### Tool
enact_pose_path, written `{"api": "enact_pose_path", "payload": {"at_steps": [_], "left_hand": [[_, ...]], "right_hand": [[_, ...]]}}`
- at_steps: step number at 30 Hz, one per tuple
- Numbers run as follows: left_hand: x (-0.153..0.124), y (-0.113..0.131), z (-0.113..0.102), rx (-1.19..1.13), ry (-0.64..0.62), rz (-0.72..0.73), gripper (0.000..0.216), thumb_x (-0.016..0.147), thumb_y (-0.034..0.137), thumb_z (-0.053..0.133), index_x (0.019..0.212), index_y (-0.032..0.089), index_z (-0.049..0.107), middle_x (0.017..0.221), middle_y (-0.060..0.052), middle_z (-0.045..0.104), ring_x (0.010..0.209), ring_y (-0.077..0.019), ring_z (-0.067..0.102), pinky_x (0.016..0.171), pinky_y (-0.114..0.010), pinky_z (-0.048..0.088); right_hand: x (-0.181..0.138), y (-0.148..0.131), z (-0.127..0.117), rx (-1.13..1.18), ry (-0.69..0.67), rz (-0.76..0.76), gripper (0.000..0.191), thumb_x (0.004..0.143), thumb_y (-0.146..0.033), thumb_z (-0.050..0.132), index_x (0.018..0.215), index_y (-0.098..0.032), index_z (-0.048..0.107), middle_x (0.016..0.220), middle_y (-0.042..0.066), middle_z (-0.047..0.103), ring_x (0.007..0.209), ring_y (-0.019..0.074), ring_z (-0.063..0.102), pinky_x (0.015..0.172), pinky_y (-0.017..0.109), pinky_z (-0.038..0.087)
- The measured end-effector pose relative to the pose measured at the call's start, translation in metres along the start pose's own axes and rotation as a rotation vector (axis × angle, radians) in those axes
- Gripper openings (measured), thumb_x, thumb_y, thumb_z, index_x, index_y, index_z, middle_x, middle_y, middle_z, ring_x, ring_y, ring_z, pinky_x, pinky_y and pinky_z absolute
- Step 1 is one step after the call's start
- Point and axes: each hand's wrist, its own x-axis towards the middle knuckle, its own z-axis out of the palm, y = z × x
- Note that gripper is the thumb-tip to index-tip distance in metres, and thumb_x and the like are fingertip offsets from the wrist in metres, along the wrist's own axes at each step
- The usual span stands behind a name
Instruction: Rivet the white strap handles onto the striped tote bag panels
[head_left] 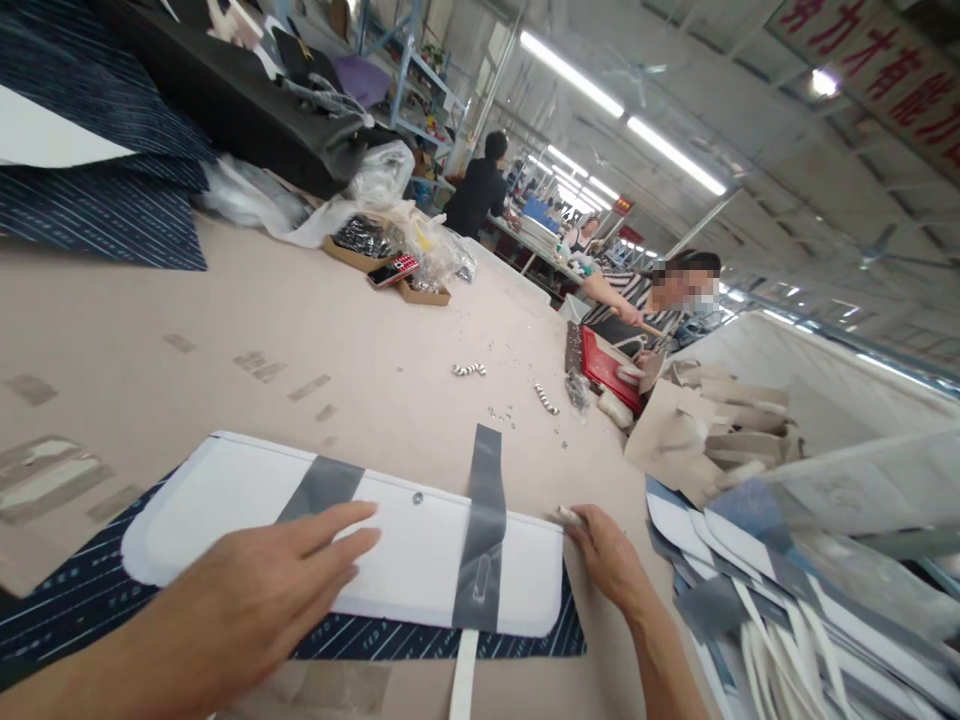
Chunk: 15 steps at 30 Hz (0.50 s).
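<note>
A long white panel (409, 545) with rounded corners lies in front of me on dark blue printed fabric (390, 640). Two grey strips cross it: one grey strip (319, 488) near my left hand, another grey strip (481, 530) further right. A metal eyelet (418, 498) sits near the panel's upper edge. My left hand (281, 570) is over the panel, fingers stretched out, holding nothing. Beside the panel's right end, my right hand (606, 555) pinches a small pale piece (568, 516); its kind is unclear. A white strap (463, 675) runs down from the right grey strip.
Short rows of metal rings (469, 370) and loose bits lie on the table. Further back are a phone (392, 270) and cardboard trays (425, 293). Stacked panels with straps (795, 600) stand at right. A co-worker (630, 295) holds a wooden-handled tool across the table.
</note>
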Motion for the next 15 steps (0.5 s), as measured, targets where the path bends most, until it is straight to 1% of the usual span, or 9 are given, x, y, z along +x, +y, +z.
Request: {"api": "enact_pose_path", "payload": {"at_steps": [1, 3, 5, 6, 7, 9, 11, 13, 15], "left_hand": [[0.014, 0.001, 0.008, -0.002, -0.003, 0.068, 0.038, 0.101, 0.016, 0.041, 0.129, 0.025, 0.064, 0.140, -0.005, 0.066, 0.105, -0.0181, 0.073, 0.089, -0.028, 0.059], [0.039, 0.002, 0.022, 0.023, -0.032, 0.134, 0.041, 0.094, 0.006, 0.045, 0.126, 0.021, 0.066, 0.141, -0.010, 0.065, 0.103, -0.0202, 0.074, 0.086, -0.030, 0.061], [0.053, 0.001, 0.032, 0.070, -0.084, 0.141, 0.046, 0.089, 0.000, 0.047, 0.125, 0.020, 0.066, 0.140, -0.011, 0.066, 0.098, -0.0206, 0.075, 0.082, -0.032, 0.062], [0.057, 0.000, 0.034, 0.087, -0.112, 0.139, 0.048, 0.088, -0.001, 0.047, 0.125, 0.020, 0.066, 0.140, -0.010, 0.066, 0.095, -0.0204, 0.075, 0.080, -0.032, 0.063], [0.058, -0.001, 0.036, 0.100, -0.136, 0.134, 0.049, 0.087, -0.003, 0.046, 0.126, 0.020, 0.066, 0.141, -0.009, 0.066, 0.094, -0.0201, 0.076, 0.079, -0.032, 0.063], [0.058, -0.003, 0.035, 0.105, -0.183, 0.136, 0.054, 0.084, -0.005, 0.044, 0.125, 0.021, 0.067, 0.142, -0.007, 0.065, 0.094, -0.0191, 0.075, 0.080, -0.032, 0.063], [0.057, -0.005, 0.033, 0.102, -0.218, 0.141, 0.056, 0.083, -0.006, 0.042, 0.125, 0.020, 0.067, 0.144, -0.006, 0.064, 0.095, -0.0185, 0.075, 0.080, -0.031, 0.062], [0.056, -0.005, 0.033, 0.093, -0.226, 0.145, 0.056, 0.083, -0.007, 0.041, 0.126, 0.020, 0.067, 0.143, -0.007, 0.064, 0.095, -0.0185, 0.074, 0.080, -0.031, 0.062], [0.056, -0.005, 0.035, 0.064, -0.202, 0.148, 0.055, 0.085, -0.006, 0.042, 0.128, 0.019, 0.066, 0.141, -0.009, 0.065, 0.095, -0.0188, 0.074, 0.081, -0.030, 0.061]], "right_hand": [[0.001, -0.001, -0.004, 0.030, 0.076, 0.058, 0.023, 0.084, -0.037, 0.055, 0.097, -0.022, 0.068, 0.093, 0.011, 0.074, 0.091, 0.0310, 0.068, 0.087, 0.049, 0.052], [0.000, -0.007, -0.012, 0.166, 0.294, 0.190, 0.029, 0.081, -0.042, 0.061, 0.101, -0.020, 0.063, 0.093, 0.010, 0.072, 0.087, 0.0292, 0.068, 0.088, 0.050, 0.051], [-0.003, -0.023, -0.016, 0.470, 0.521, 0.292, 0.040, 0.078, -0.044, 0.069, 0.109, -0.021, 0.059, 0.096, 0.007, 0.071, 0.088, 0.0261, 0.068, 0.091, 0.050, 0.051], [-0.004, -0.034, -0.015, 0.674, 0.597, 0.316, 0.043, 0.076, -0.043, 0.072, 0.111, -0.022, 0.058, 0.096, 0.005, 0.070, 0.089, 0.0246, 0.069, 0.093, 0.050, 0.052], [-0.004, -0.048, -0.013, 0.889, 0.645, 0.330, 0.043, 0.074, -0.040, 0.074, 0.110, -0.023, 0.058, 0.095, 0.003, 0.069, 0.089, 0.0229, 0.069, 0.094, 0.050, 0.052], [-0.002, -0.080, -0.003, 1.280, 0.657, 0.361, 0.035, 0.069, -0.030, 0.074, 0.101, -0.023, 0.060, 0.089, -0.001, 0.066, 0.083, 0.0192, 0.067, 0.092, 0.047, 0.053], [0.004, -0.112, 0.011, 1.568, 0.591, 0.412, 0.029, 0.062, -0.021, 0.071, 0.089, -0.023, 0.060, 0.081, -0.004, 0.061, 0.072, 0.0151, 0.063, 0.084, 0.043, 0.054], [0.012, -0.138, 0.028, 1.743, 0.503, 0.455, 0.024, 0.061, -0.019, 0.068, 0.082, -0.023, 0.058, 0.072, -0.006, 0.054, 0.062, 0.0121, 0.055, 0.073, 0.038, 0.053], [0.021, -0.156, 0.045, 1.800, 0.412, 0.461, 0.018, 0.068, -0.025, 0.070, 0.078, -0.023, 0.055, 0.061, -0.010, 0.044, 0.051, 0.0105, 0.045, 0.063, 0.034, 0.047]]}}
